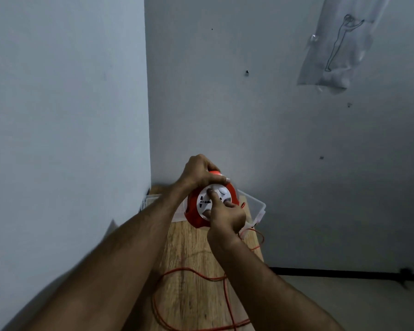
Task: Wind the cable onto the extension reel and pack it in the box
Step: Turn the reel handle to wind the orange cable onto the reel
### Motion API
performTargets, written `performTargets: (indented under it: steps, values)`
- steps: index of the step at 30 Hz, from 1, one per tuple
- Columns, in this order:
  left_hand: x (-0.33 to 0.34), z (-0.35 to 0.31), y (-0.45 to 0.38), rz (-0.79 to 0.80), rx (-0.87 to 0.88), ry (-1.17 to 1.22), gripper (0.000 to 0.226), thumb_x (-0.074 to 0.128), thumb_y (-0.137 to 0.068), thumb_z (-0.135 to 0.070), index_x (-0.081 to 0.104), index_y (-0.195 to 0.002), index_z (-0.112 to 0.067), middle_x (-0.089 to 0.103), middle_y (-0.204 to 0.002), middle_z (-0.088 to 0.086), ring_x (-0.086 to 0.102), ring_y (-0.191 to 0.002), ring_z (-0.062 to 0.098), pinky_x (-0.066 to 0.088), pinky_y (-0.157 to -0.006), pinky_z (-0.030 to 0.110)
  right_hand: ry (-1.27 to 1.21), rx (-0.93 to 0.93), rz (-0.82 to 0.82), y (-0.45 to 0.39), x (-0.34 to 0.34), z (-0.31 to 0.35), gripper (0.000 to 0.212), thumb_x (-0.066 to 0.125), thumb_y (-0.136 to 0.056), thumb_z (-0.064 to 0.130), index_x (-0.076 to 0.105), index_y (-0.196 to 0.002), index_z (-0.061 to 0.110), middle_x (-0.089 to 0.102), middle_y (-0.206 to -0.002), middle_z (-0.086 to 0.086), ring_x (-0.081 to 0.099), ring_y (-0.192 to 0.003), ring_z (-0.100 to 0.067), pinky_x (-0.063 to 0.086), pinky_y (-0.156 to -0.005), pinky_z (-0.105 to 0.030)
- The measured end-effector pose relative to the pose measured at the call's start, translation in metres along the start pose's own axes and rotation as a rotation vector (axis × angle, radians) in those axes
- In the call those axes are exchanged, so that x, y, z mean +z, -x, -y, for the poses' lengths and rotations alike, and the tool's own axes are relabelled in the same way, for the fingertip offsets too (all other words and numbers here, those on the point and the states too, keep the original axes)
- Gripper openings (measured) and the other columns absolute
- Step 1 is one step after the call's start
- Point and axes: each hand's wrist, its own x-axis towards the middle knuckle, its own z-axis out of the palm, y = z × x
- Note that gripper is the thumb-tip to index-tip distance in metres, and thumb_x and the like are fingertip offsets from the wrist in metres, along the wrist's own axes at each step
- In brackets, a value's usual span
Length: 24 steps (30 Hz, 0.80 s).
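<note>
The round orange extension reel (193,211) with a white socket face is held up above the wooden table. My left hand (200,172) grips its top edge. My right hand (227,215) is closed on the white centre of the reel face, thumb pressed on it. A thin orange cable (189,271) runs from under the reel and lies in loose loops on the table towards me. A clear plastic box (257,206) stands behind the reel at the table's far end, partly hidden by my hands.
The narrow wooden table (191,297) sits in a room corner, with a wall close on the left and another behind. A plastic sheet (337,48) hangs on the back wall. The floor shows to the right, with a black skirting strip (344,273).
</note>
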Motion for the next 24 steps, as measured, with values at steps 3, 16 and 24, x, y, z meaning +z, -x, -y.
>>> performTargets:
  steps: [3,16,24]
  values:
    - [-0.005,0.002,-0.002,-0.007,-0.033,0.040,0.037,0.090,-0.070,-0.043,0.082,-0.087,-0.010,0.079,-0.081,0.002,0.075,-0.070,0.017,0.063,-0.067,0.035,0.133,-0.294,0.060,0.000,-0.010,0.002,0.047,0.088,-0.077,0.033,0.056,-0.107,0.021,0.067,-0.110,-0.005,0.070,-0.092,-0.016,0.063,-0.076,-0.030]
    - [-0.020,0.001,0.003,0.090,-0.056,0.038,0.024,0.087,-0.077,-0.032,0.082,-0.093,-0.016,0.079,-0.088,0.000,0.074,-0.072,0.011,0.063,-0.068,0.028,1.748,-1.777,0.806,-0.047,-0.051,0.053,0.074,0.082,-0.082,0.026,0.042,-0.145,0.030,0.061,-0.138,-0.011,0.035,-0.147,-0.039,0.039,-0.104,-0.067]
    - [-0.019,-0.004,0.004,0.124,-0.060,0.070,0.017,0.084,-0.080,-0.025,0.082,-0.092,-0.013,0.079,-0.087,0.004,0.076,-0.068,0.016,0.064,-0.065,0.031,1.692,-2.068,0.712,-0.050,-0.048,0.060,0.064,0.089,-0.072,0.031,0.058,-0.128,0.033,0.066,-0.125,-0.005,0.045,-0.135,-0.034,0.029,-0.107,-0.062]
